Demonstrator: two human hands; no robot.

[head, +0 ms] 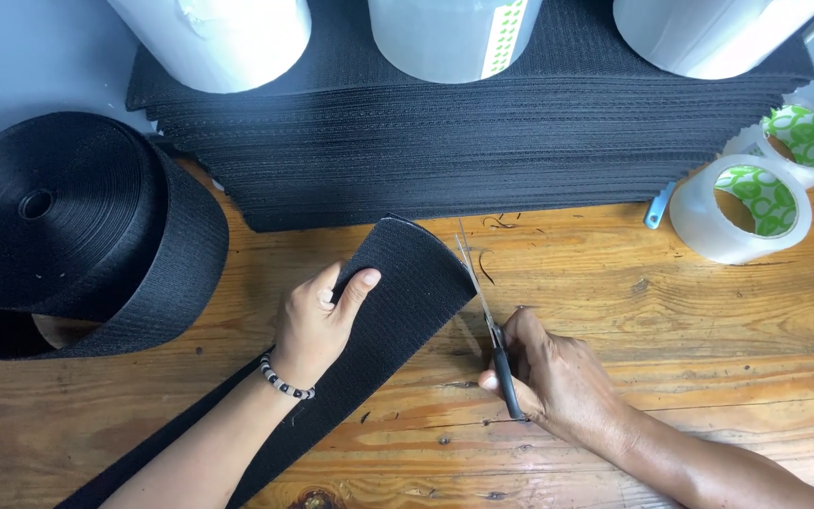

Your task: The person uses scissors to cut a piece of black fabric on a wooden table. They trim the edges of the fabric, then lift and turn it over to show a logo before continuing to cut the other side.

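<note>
1. Nearest the camera, the right hand [544, 372] was clenched round the dark handles of the scissors [490, 320], blades pointing up and away, just right of the strip's end.
2. The left hand [317, 320] pinned the black strip [369, 330] flat on the wooden surface [661, 320], thumb and fingers grasping its far end; a beaded bracelet [284, 380] sat on that wrist.
3. The strip's long axis ran from lower left up to the right, so its cut end lay between the two grips, touching or almost touching the blades; I could not tell which.
4. Left of it stood the big black roll [68, 236].
5. Right, two rolls of clear tape [741, 207] showed green-and-white patterned cores.
6. Farther back lay the stack of black cut pieces [482, 141], three white rolls [449, 33] on top, the middle one bearing a narrow green-and-white label [504, 38].
</note>
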